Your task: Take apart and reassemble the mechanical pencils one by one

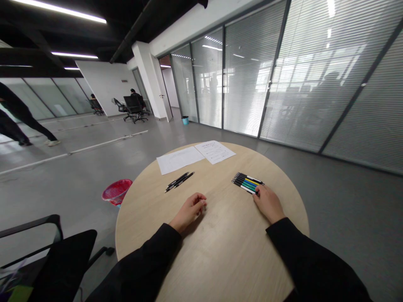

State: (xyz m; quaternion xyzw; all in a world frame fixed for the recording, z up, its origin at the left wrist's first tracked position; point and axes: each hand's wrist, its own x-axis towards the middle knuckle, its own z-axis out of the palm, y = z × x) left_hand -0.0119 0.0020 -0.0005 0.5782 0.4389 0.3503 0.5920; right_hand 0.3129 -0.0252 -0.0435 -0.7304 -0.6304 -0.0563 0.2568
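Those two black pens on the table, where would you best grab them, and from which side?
Best pinch the two black pens around the middle of their barrels, coming down from above with the left hand, which lies closest. They rest flat and side by side on the round wooden table, so fingertips can close across both barrels.

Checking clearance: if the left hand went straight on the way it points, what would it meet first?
The left hand would probably meet the row of colored pens first, though depth is hard to judge here.
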